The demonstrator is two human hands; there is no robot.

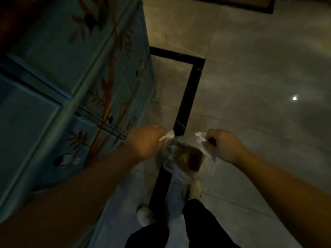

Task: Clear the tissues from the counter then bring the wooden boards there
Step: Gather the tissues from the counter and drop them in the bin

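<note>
Dim view, looking down at the tiled floor (250,68) beside a blue painted cabinet (71,68). Both hands hold a thin clear plastic bag (180,158) in mid-air above the person's feet, right of the cabinet. Left hand (145,142) is pinched shut on the bag's left top edge; right hand (225,145) is pinched shut on the right top edge — mouth pulled apart between them. Dark brownish clump sits inside; whether that is the tissues can't be told. No counter top or wooden boards in view.

Step, as I judge it: the tissue-clearing part, bag held open or about to be tied. Next move likely calls for bringing both edges together without dropping either.

Bag hangs mouth-up, long axis roughly vertical, bottom toward the feet.
</note>
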